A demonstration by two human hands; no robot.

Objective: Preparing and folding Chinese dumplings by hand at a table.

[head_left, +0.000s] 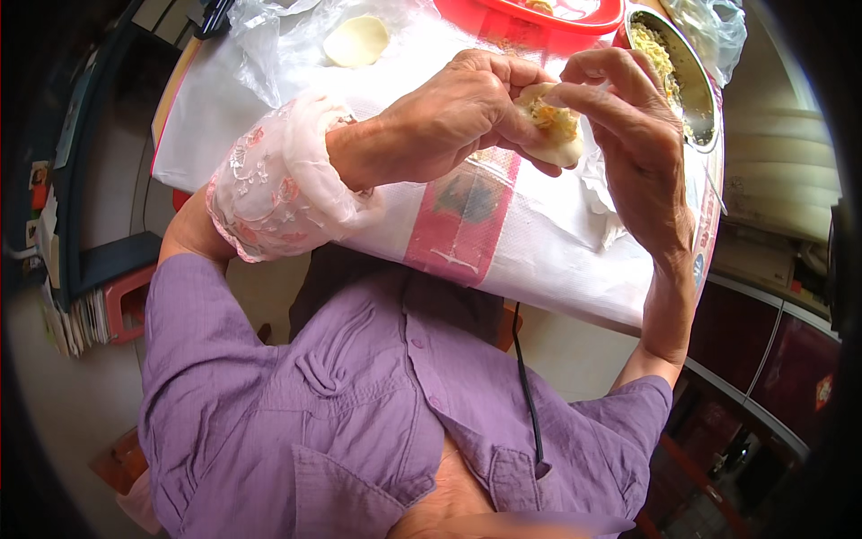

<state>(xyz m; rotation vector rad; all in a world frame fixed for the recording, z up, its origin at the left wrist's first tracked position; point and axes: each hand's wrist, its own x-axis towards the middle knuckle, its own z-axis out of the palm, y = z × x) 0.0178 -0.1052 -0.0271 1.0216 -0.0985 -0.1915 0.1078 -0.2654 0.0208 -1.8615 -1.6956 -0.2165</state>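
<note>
My left hand (461,114) grips a round dough wrapper (569,149) with its thumb in front and its fingers behind. Chopped yellowish filling with orange bits (553,118) lies exposed on the dough, so the wrapper is not sealed along this side. From the right, my right hand (633,114) pinches the wrapper's upper edge between finger and thumb. Part of the dough is hidden by the fingers. A steel bowl (706,114) of chopped filling (648,50) stands just beyond my right hand. Farther left, another flat dough round (357,42) lies on a clear plastic bag (259,50).
A red plastic basin (586,23) stands at the far side. Crumpled white tissue (601,199) lies under my right wrist. A thin metal handle (715,188) sticks out by the bowl, near another plastic bag (717,40). White woven plastic sheeting (566,269) covers the table.
</note>
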